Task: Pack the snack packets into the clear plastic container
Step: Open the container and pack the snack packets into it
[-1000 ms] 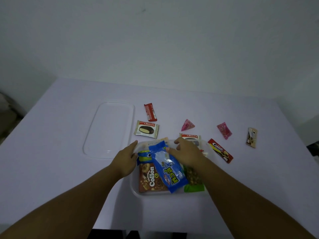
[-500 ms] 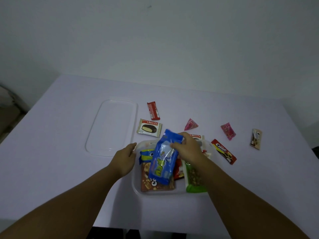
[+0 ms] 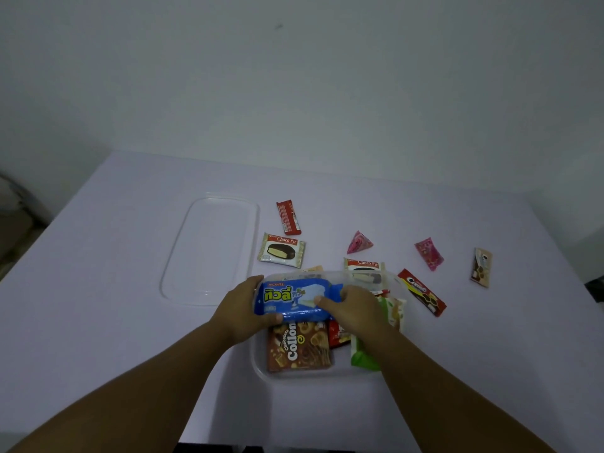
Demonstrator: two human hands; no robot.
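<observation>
A clear plastic container (image 3: 261,371) sits near the table's front edge. Inside lie a brown Collon box (image 3: 299,349), a red packet (image 3: 338,335) and a green packet (image 3: 362,358). A blue snack packet (image 3: 294,299) lies crosswise over the container's far half. My left hand (image 3: 240,310) grips its left end and my right hand (image 3: 354,310) grips its right end. Loose on the table are a Choco Pie (image 3: 281,250), a second Choco Pie (image 3: 364,268) behind the container's far wall, and a red bar (image 3: 288,217).
The clear lid (image 3: 209,250) lies left of the container. To the right lie a pink triangle packet (image 3: 359,242), a pink packet (image 3: 429,253), a red Oreo-style packet (image 3: 421,292) and a small brown packet (image 3: 481,267). A wall stands behind the table.
The blue packet has turned from upright and tilted to lying crosswise. My left hand has moved from the container's rim onto the packet's left end.
</observation>
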